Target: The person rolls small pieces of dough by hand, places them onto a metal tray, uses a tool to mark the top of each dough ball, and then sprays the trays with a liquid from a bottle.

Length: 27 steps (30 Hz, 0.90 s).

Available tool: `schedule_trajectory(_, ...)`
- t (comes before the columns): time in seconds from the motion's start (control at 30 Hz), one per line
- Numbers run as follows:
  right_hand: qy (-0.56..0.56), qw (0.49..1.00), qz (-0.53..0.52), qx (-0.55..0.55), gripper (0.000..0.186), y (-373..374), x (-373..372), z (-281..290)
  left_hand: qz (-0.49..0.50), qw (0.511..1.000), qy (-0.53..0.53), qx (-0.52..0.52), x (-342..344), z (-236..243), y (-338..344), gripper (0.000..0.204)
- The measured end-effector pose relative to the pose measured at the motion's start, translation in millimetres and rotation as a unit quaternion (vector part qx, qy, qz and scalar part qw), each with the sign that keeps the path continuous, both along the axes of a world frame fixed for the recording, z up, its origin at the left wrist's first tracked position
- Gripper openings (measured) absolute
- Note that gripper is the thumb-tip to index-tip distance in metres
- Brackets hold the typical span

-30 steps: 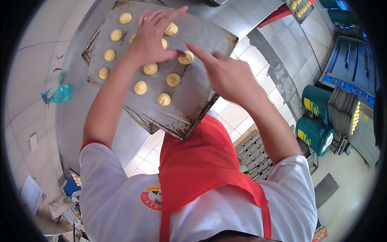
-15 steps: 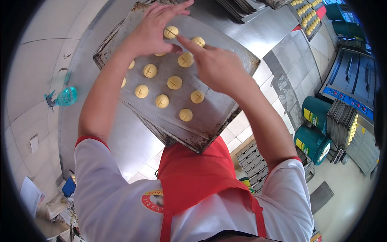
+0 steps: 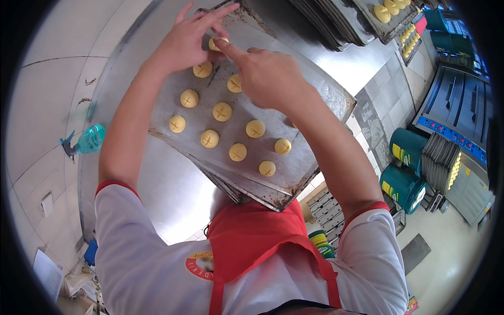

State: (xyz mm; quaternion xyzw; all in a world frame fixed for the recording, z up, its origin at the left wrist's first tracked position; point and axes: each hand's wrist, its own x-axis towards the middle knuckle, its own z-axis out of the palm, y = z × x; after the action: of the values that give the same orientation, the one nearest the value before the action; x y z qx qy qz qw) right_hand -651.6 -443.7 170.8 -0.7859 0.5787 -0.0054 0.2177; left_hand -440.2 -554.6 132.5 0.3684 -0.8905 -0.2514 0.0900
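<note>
Several round yellow dough balls sit in rows on a worn metal baking tray, most with a cross cut into the top. At the tray's far side, my left hand hovers with fingers spread around one dough ball, its thumb close beside it. My right hand reaches in from the right, index finger stretched to that same ball and the other fingers curled. Whatever those curled fingers hold is hidden. A thin dark line shows on the tray below the two hands.
More trays lie stacked beneath this one on a steel table. At far right stand a tray stack and a tray of dough pieces. A spray bottle stands left. Green buckets and an oven are right.
The tray and its dough balls now appear lower and farther right in view. Both hands have shifted a little left, and the right index finger is at a different ball.
</note>
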Motion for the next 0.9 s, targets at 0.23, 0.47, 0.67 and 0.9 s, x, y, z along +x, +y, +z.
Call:
schedule_trajectory(0.23,-0.013,0.993,-0.09,0.079,0.063,80,-87,56,0.053,0.989,0.139,-0.022,24,5,22,0.098)
schedule_trajectory(0.47,0.016,0.985,-0.149,-0.083,0.038,34,-158,-16,0.447,0.818,0.362,0.015,30,21,249,0.045)
schedule_trajectory(0.67,0.007,0.986,-0.168,0.021,0.038,77,-180,-15,0.553,0.792,0.223,0.132,-20,-56,402,0.075)
schedule_trajectory(0.9,-0.115,0.979,-0.165,0.02,0.034,154,-193,-7,0.602,0.736,0.248,0.186,-30,-72,400,0.08)
